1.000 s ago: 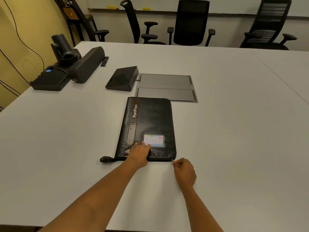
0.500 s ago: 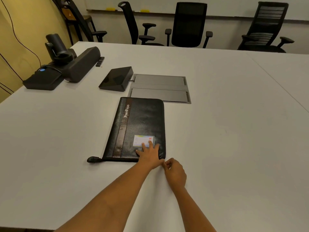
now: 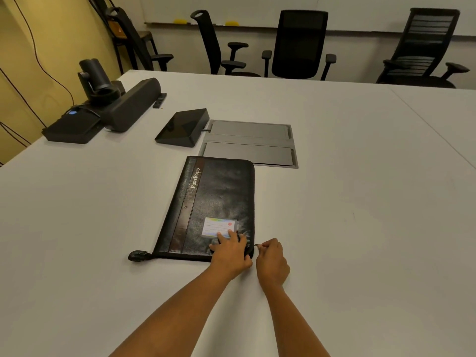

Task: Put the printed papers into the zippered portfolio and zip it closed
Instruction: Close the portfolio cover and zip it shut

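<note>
A black zippered portfolio (image 3: 213, 199) lies flat and folded shut on the white table (image 3: 360, 202), with a colourful label card (image 3: 219, 227) on its cover and a handle loop (image 3: 139, 255) at its near left corner. My left hand (image 3: 230, 252) presses flat on the portfolio's near right corner, fingers spread. My right hand (image 3: 271, 261) sits just right of that corner, its fingertips pinching the small zipper pull (image 3: 257, 245) on the right edge. No printed papers are in sight.
A black tablet console (image 3: 184, 127) and a grey floor-box lid (image 3: 249, 144) lie beyond the portfolio. A camera and speaker bar (image 3: 110, 104) stand at the far left. Office chairs (image 3: 300, 45) line the far side.
My left hand has slid from the near middle of the portfolio to its near right corner. My right hand has moved from the near edge around the corner onto the right edge.
</note>
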Tool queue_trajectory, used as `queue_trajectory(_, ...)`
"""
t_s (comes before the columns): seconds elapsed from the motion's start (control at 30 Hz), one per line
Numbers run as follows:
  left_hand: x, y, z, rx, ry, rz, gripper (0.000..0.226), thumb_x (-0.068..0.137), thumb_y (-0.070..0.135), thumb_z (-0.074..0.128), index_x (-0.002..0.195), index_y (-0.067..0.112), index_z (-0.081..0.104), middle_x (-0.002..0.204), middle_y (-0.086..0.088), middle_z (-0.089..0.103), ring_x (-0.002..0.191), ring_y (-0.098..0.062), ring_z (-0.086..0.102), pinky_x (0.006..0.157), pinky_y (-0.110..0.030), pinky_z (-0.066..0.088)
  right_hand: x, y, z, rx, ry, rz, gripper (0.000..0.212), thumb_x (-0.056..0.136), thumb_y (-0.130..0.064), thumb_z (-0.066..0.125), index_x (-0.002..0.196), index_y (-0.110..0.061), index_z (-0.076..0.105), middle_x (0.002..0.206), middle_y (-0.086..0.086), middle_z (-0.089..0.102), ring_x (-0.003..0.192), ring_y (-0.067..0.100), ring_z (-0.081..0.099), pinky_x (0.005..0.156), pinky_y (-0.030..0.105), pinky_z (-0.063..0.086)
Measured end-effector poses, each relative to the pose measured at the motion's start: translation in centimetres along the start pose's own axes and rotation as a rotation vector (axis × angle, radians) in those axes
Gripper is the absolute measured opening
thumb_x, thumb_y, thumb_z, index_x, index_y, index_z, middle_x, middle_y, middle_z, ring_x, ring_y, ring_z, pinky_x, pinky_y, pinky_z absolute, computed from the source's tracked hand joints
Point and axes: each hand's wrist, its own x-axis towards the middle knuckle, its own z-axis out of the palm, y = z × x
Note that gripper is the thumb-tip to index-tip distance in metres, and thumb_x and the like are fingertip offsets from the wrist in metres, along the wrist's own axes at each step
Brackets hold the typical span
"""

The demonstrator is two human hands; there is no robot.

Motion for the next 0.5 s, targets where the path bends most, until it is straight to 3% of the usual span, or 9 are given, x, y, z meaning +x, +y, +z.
queue_trajectory(0.3, 0.7, 0.2, -0.2, -0.048, 0.024, -0.004, 0.060, 0.087, 0.045, 0.043, 0.139, 0.019, 0.027, 0.149, -0.018, 0.020, 0.133, -0.055, 0.019, 0.100, -0.064, 0.035, 0.9, 1.6, -0.2, -0.057, -0.050, -0.197, 0.012, 0.096, -0.033, 0.041, 0.090, -0.022, 0.041, 0.087, -0.006, 0.054, 0.067, 0.012, 0.054, 0.065, 0.027, 0.046)
queue_trajectory(0.4, 1.1, 0.8, -0.4, -0.050, 0.028, -0.023, 0.056, 0.089, 0.047, 0.042, 0.135, 0.018, 0.031, 0.145, -0.021, 0.025, 0.129, -0.057, 0.023, 0.095, -0.065, 0.039, 1.2, 2.2, -0.6, -0.163, -0.121, -0.357, 0.020, 0.097, -0.037, 0.034, 0.089, -0.020, 0.041, 0.085, -0.006, 0.048, 0.065, 0.011, 0.048, 0.059, 0.024, 0.039)
queue_trajectory(0.5, 1.1, 1.0, -0.3, -0.035, 0.033, -0.022, 0.053, 0.091, 0.045, 0.039, 0.136, 0.019, 0.029, 0.148, -0.020, 0.021, 0.131, -0.058, 0.020, 0.095, -0.065, 0.037, 1.2, 2.3, -0.4, -0.230, -0.107, -0.451, 0.027, 0.098, -0.035, 0.031, 0.099, -0.015, 0.050, 0.092, 0.001, 0.056, 0.064, 0.013, 0.045, 0.048, 0.020, 0.028)
